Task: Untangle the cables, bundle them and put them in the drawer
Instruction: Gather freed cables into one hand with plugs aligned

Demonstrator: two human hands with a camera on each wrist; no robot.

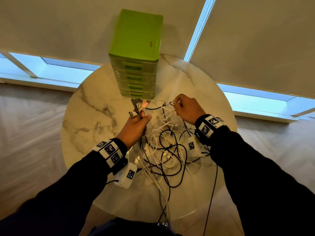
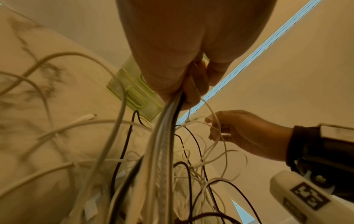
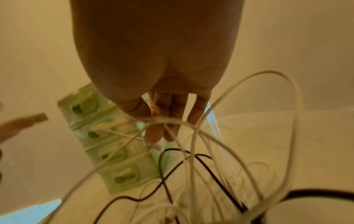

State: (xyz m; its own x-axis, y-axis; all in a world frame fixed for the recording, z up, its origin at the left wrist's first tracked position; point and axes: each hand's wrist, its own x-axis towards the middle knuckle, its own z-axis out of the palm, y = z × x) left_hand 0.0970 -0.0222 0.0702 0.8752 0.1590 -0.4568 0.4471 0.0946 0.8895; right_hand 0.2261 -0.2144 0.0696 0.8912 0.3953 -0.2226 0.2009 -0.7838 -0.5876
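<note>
A tangle of white and black cables point(image 1: 167, 150) lies on the round marble table point(image 1: 88, 120). My left hand point(image 1: 136, 123) grips a bunch of cables upright, their USB plugs point(image 1: 141, 104) sticking out above the fist; the strands point(image 2: 164, 136) run down from the fist. My right hand point(image 1: 185, 108) is raised to the right and pinches a thin white cable point(image 1: 172, 106) near its end; its fingertips point(image 3: 153, 136) hold that white strand point(image 3: 172, 121). The green drawer unit point(image 1: 136, 65) stands behind the hands with its drawers closed.
Window blinds point(image 1: 255, 48) hang behind the table, and wood floor point(image 1: 30, 133) surrounds it. Some cables hang over the table's near edge point(image 1: 163, 215). White tagged boxes point(image 1: 127, 174) hang below both wrists.
</note>
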